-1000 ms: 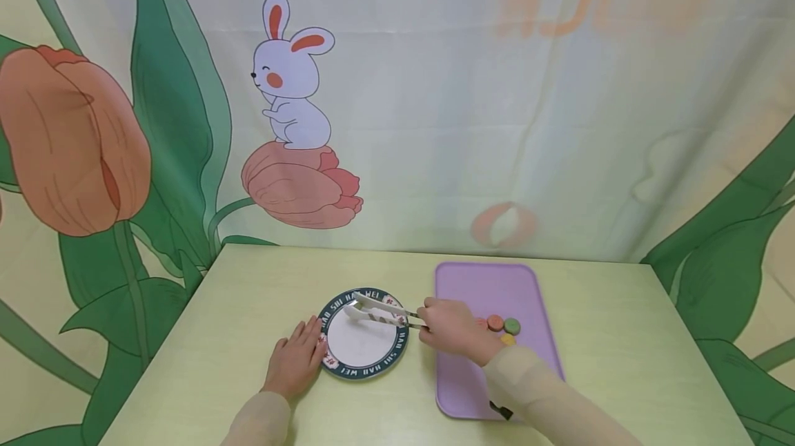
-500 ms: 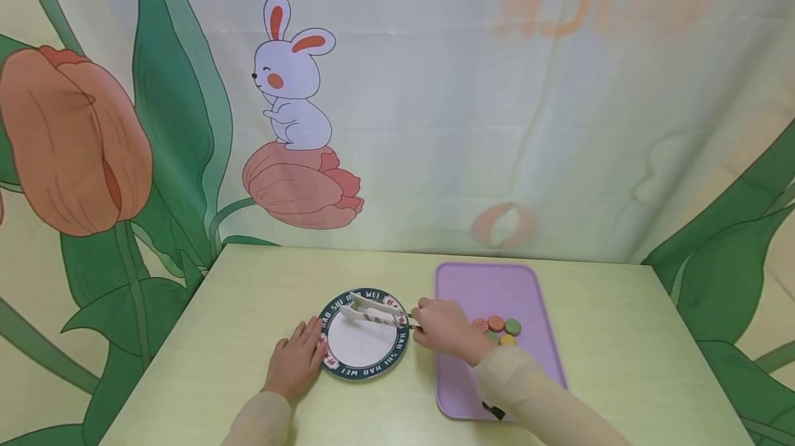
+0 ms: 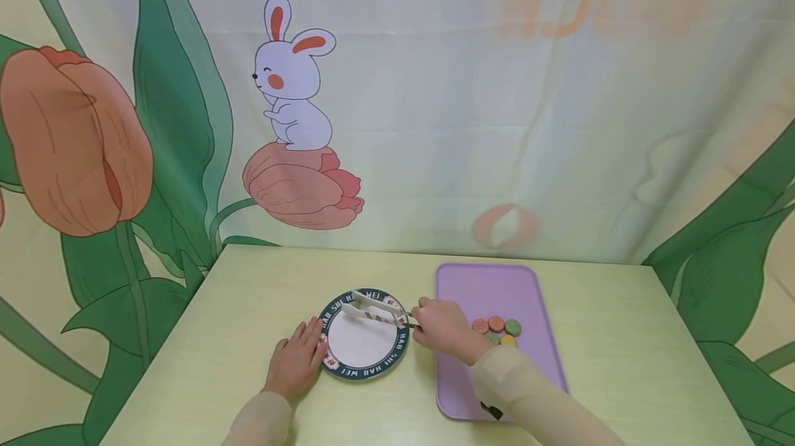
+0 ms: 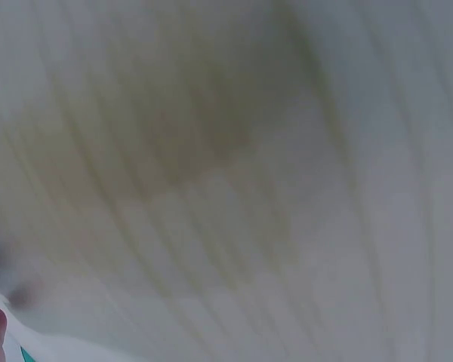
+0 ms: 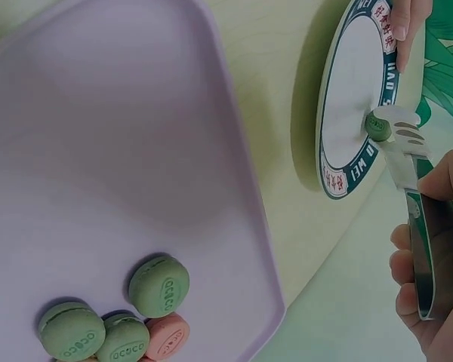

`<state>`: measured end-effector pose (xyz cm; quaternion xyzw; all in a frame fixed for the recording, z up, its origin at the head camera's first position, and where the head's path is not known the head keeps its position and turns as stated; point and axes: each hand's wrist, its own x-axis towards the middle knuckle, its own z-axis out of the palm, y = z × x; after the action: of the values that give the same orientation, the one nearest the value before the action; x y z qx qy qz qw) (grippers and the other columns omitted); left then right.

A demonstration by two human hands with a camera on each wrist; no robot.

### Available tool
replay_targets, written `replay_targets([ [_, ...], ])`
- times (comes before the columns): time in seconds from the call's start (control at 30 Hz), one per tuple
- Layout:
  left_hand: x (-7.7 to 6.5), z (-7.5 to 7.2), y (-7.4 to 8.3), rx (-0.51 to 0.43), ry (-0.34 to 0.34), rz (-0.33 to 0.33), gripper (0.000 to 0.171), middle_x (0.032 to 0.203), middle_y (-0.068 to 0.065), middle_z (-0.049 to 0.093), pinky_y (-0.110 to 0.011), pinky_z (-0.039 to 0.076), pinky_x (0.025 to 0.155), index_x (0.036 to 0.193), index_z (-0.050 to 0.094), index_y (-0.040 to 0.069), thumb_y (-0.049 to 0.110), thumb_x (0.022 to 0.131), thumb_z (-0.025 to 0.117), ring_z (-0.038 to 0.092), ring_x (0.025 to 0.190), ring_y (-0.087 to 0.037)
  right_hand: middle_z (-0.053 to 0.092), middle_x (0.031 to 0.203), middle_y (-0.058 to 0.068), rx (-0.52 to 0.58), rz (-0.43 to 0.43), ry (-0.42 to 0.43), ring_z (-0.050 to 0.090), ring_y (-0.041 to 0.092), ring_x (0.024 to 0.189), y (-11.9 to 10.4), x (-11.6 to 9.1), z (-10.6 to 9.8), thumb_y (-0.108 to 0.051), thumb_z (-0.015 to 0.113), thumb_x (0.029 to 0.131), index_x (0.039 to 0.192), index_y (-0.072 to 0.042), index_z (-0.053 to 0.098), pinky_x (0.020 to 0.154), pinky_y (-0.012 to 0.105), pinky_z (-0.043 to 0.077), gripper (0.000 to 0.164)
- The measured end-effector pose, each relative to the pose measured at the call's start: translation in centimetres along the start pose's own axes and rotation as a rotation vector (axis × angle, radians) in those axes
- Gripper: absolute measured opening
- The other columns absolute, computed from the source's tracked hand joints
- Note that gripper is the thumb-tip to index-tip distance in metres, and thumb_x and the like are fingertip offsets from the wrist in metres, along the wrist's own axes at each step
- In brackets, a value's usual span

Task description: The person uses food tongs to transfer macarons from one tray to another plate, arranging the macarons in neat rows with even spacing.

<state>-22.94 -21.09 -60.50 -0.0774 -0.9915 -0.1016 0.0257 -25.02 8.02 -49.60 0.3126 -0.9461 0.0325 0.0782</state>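
A white plate [image 3: 366,349] with a dark lettered rim lies on the table. My left hand [image 3: 295,362] rests with its fingers extended against the plate's left rim. Gripped in my right hand [image 3: 444,326] is a pair of tongs [image 3: 373,316], reaching leftward over the upper part of the plate. In the right wrist view, a green macaron [image 5: 377,127] sits at the white slotted tips of the tongs, over the plate; whether it touches the plate I cannot tell. From the head view the macaron is mostly hidden by the tongs.
A purple tray [image 3: 484,287] lies right of the plate, under my right forearm. Several macarons sit on it, including a pink one [image 3: 495,323], a green one [image 3: 512,326] and a yellow one [image 3: 508,340]. A printed curtain [image 3: 435,121] hangs behind the table.
My right hand and forearm have shifted slightly left, and more of the macarons on the tray show. The tongs have stayed over the plate. The left hand has not moved.
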Motion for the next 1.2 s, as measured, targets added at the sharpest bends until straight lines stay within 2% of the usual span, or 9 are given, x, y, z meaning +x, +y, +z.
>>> replay_targets([
  [0.33,-0.06,-0.01,-0.05,-0.008,0.000,0.005,0.054,0.143,-0.006,0.031,-0.052,0.029,0.099,0.138,0.031,0.011,0.040,0.093,0.035,0.029,0.131,-0.030,0.046,0.063,-0.004,-0.013,0.002,-0.047,0.037,0.009,0.049,-0.11,-0.09,0.19,-0.022,0.060,0.072,0.066,-0.013,0.058,0.039,0.022,0.029,0.010],
  [0.7,-0.02,0.10,-0.10,-0.002,0.000,0.006,0.054,0.143,-0.006,0.031,-0.053,0.029,0.099,0.138,0.031,0.011,0.040,0.093,0.035,0.029,0.130,-0.030,0.046,0.063,-0.003,-0.027,-0.006,-0.025,0.038,0.009,0.049,0.03,-0.12,0.79,-0.021,0.059,0.071,0.065,-0.014,0.058,0.038,0.023,0.028,0.009],
  [1.2,-0.03,-0.16,0.13,0.000,-0.009,-0.002,0.054,0.143,-0.006,0.031,-0.052,0.028,0.100,0.138,0.031,0.011,0.041,0.093,0.034,0.028,0.131,-0.030,0.045,0.063,-0.003,-0.015,0.005,-0.045,0.037,0.010,0.049,-0.01,-0.34,0.35,-0.020,0.058,0.070,0.065,-0.013,0.057,0.039,0.024,0.028,0.008],
])
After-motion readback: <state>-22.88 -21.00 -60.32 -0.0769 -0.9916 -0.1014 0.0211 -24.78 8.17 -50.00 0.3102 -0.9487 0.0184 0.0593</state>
